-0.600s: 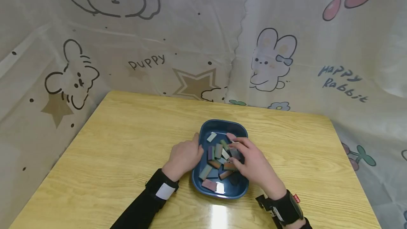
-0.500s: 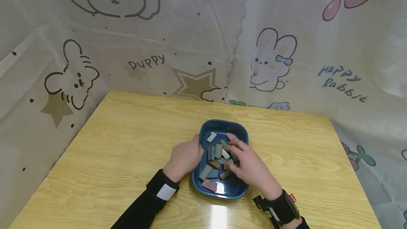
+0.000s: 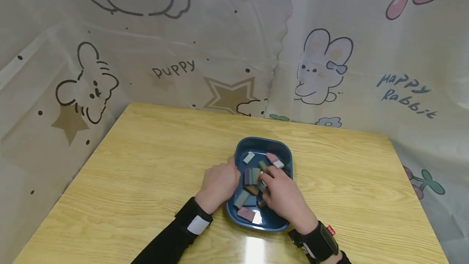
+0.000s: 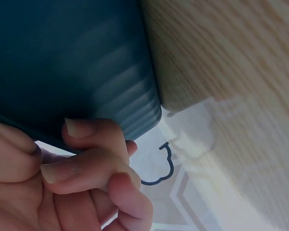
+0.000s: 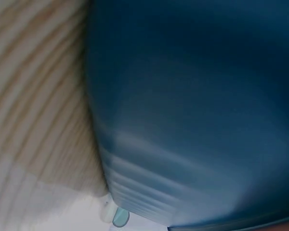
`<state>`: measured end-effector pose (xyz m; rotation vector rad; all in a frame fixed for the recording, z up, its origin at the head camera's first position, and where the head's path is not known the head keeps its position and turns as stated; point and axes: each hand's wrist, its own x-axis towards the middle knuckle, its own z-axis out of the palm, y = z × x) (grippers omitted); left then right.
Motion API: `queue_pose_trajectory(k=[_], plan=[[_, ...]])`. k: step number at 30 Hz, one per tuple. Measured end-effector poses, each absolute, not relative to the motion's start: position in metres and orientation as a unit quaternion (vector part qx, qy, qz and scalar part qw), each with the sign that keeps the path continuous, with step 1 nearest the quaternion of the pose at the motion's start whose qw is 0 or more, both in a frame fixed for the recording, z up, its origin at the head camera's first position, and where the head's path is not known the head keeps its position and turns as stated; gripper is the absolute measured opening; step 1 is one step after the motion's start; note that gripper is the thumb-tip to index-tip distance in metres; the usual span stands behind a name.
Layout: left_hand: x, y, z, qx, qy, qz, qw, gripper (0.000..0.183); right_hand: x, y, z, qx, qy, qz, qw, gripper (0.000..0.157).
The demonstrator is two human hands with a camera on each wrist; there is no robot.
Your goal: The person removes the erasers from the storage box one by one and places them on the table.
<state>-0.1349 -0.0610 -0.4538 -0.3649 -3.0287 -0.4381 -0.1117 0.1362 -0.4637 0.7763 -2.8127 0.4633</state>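
Observation:
A dark blue tray (image 3: 264,139) holds several small rectangular blocks. Among them are a pale block (image 3: 248,157) near the far end, a pink one (image 3: 271,157) beside a white one (image 3: 279,164), a purple one (image 3: 246,176) mid-tray and a dusty-pink one (image 3: 246,214) near the front. My left hand (image 3: 220,184) grips the tray's left side, its curled fingers (image 4: 98,132) at the outer wall in the left wrist view. Over the right half of the blocks, my right hand (image 3: 287,196) reaches in with bent fingers. Whether it pinches a block is hidden.
The tray stands on a wood-grain table (image 3: 165,146). Behind rises a pale curtain (image 3: 220,31) printed with cartoon animals, meeting the table's back edge. In the right wrist view the tray's blue outer wall (image 5: 183,120) fills most of the frame.
My right hand has moved left and deeper over the middle blocks, uncovering the white block by the pink one. My left hand keeps its place on the tray. The head view has shifted slightly.

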Motion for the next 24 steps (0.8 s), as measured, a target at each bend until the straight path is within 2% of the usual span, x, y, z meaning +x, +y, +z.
queue_pose_trajectory(k=[4,10,14,17,24], plan=[[-0.136,-0.059,-0.453,-0.105,-0.983,-0.146,0.016,0.022,-0.112,0.139,-0.462,0.267,-0.947,0.154,0.093,0.021],[-0.136,-0.060,-0.453,-0.107,-0.982,-0.155,0.012,0.021,-0.109,0.143,-0.454,0.285,-0.945,0.156,0.038,0.028],[-0.136,-0.061,-0.453,-0.103,-0.981,-0.165,0.007,0.020,-0.109,0.142,-0.453,0.294,-0.946,0.137,0.026,0.024],[-0.137,-0.061,-0.454,-0.101,-0.981,-0.168,0.008,0.020,-0.111,0.144,-0.452,0.305,-0.939,0.148,0.054,0.018],[-0.137,-0.060,-0.455,-0.110,-0.979,-0.170,0.028,0.018,-0.110,0.161,-0.432,0.312,-0.911,0.213,0.167,0.014]])
